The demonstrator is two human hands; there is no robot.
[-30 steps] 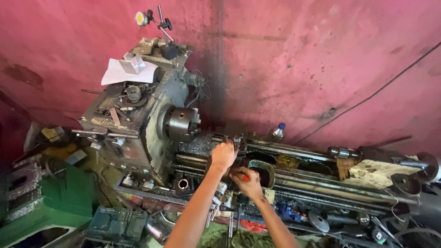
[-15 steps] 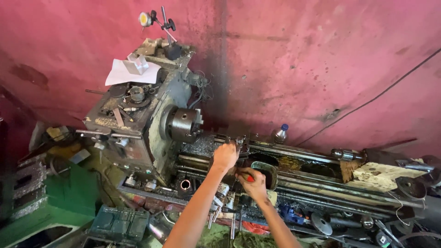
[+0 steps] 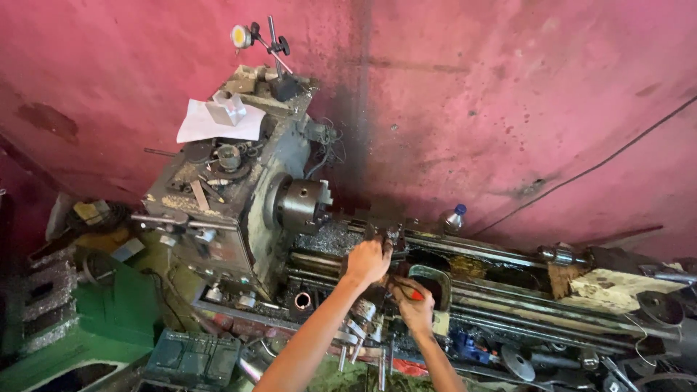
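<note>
A grimy metal lathe (image 3: 239, 210) fills the scene against a stained pink wall (image 3: 494, 94), its headstock on the left and its bed running right. The chuck (image 3: 303, 205) faces right with nothing in it. On top of the headstock lie a white sheet of paper (image 3: 218, 122) and, at the far edge, a dial gauge on a stand (image 3: 265, 43). A small bottle with a blue cap (image 3: 455, 217) stands at the far side of the bed. The left hand (image 3: 367, 263) is curled into a fist over the tool post (image 3: 385, 234), fingers fully closed on it. Just near and right of it, the right hand (image 3: 415, 305) is wrapped shut around a red-handled tool (image 3: 412, 293), only a bit of which shows. Compared with a second ago, both hands keep the same grips at the same spot on the carriage; only the view has drifted.
</note>
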